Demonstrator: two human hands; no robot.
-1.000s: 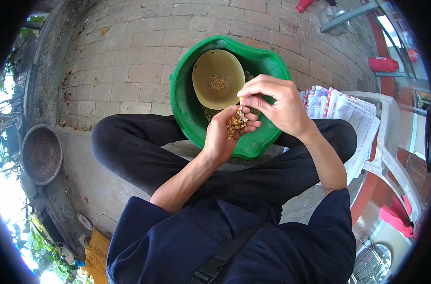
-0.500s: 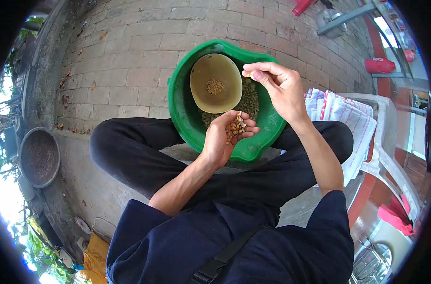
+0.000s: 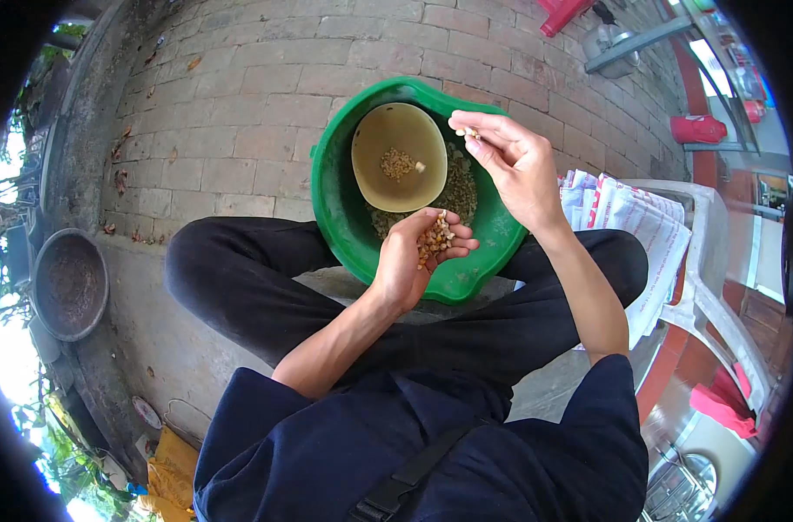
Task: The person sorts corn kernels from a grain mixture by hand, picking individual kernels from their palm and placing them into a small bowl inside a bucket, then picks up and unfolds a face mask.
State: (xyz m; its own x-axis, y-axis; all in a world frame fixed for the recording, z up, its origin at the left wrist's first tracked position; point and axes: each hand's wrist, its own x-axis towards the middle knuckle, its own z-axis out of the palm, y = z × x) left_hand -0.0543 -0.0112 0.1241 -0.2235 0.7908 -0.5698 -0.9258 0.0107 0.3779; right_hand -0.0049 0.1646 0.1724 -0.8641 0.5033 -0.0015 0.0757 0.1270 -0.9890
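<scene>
My left hand (image 3: 401, 265) is cupped, palm up, around a heap of corn kernels (image 3: 435, 239) over the near side of a green basin (image 3: 331, 209). Above the basin's right rim, my right hand (image 3: 520, 170) pinches a few pale kernels (image 3: 468, 133) between thumb and fingers. A beige bowl (image 3: 370, 178) sits inside the basin, with a small pile of kernels (image 3: 396, 163) at its bottom. One pale, slightly blurred piece (image 3: 420, 166) shows beside that pile; whether it is falling or lying there I cannot tell. Loose grains (image 3: 461, 187) cover the basin floor around the bowl.
My crossed legs (image 3: 248, 252) flank the basin. Folded printed sacks (image 3: 627, 217) lie on a white plastic chair (image 3: 709, 252) to the right. At far left stands a dark round pan (image 3: 72, 283). Brick paving (image 3: 240, 104) stretches ahead, with a metal pot (image 3: 609, 48) at upper right.
A pale piece now shows in the beige bowl beside the pile. The right fingers have shifted slightly, with more pale kernels visible at their tips. The left hand stays nearly still.
</scene>
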